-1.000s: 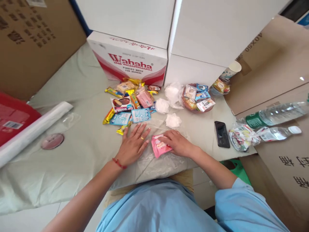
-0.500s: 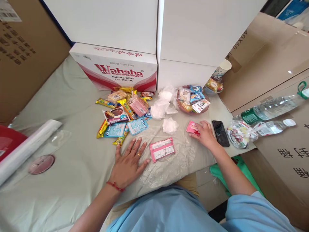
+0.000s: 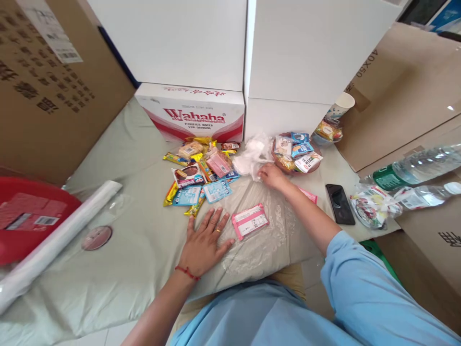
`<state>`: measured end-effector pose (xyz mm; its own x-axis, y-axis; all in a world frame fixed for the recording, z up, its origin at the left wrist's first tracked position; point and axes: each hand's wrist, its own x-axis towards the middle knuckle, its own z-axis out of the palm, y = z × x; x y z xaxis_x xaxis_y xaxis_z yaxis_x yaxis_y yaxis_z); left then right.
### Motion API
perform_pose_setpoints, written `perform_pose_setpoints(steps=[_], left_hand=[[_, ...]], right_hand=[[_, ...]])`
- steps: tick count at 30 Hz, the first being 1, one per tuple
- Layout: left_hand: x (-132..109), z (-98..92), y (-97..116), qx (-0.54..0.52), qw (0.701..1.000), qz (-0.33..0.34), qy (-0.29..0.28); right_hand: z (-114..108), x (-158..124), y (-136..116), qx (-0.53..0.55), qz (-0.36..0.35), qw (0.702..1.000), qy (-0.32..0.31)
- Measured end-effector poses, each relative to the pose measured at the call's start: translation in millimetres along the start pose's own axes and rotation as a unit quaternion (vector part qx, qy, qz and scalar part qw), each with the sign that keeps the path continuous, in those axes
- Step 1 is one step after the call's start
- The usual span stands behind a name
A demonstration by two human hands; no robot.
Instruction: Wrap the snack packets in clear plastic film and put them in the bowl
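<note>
My right hand (image 3: 272, 177) reaches across the cloth, its fingers closed on a crumpled white wad (image 3: 255, 172) that looks like tissue or thin plastic. More white wads (image 3: 260, 144) lie against it, in front of the white panels. My left hand (image 3: 204, 245) rests flat on the cloth with fingers spread, holding nothing. Just right of it lies a pink-and-white packet (image 3: 250, 221). A second pink packet (image 3: 308, 194) is partly hidden behind my right forearm. Beyond my left fingertips is a heap of wrapped snacks, with light-blue packets (image 3: 217, 191) at its front.
A round basket (image 3: 314, 166) of snack packets stands right of the wads. Farther right are a phone (image 3: 340, 204), a bagged bundle (image 3: 374, 204) and water bottles (image 3: 391, 175). A Wahaha carton (image 3: 201, 117) stands behind the heap. At left lie a white roll (image 3: 61, 240) and a red object (image 3: 36, 216).
My right hand has let go of the small pink packet and moved left and away from me to the white wads. The nearest wad now lies closer to the others. My left hand stays flat.
</note>
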<state>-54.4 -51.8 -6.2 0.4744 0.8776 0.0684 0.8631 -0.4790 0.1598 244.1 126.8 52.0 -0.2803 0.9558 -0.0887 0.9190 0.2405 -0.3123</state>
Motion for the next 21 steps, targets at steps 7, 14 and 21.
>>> perform_pose_setpoints(steps=[7,14,21], left_hand=[[-0.3,-2.8,2.5,-0.023,1.0,-0.009,-0.01],[-0.6,-4.3,1.2,-0.016,1.0,-0.012,-0.023],[3.4,-4.7,4.9,-0.014,0.998,-0.057,0.007]], right_hand=[[-9.0,1.9,-58.4,-0.044,-0.087,0.995,0.016],[38.0,41.9,-126.9,-0.03,-0.212,0.973,-0.089],[5.7,36.9,-104.2,0.049,-0.225,0.973,-0.006]])
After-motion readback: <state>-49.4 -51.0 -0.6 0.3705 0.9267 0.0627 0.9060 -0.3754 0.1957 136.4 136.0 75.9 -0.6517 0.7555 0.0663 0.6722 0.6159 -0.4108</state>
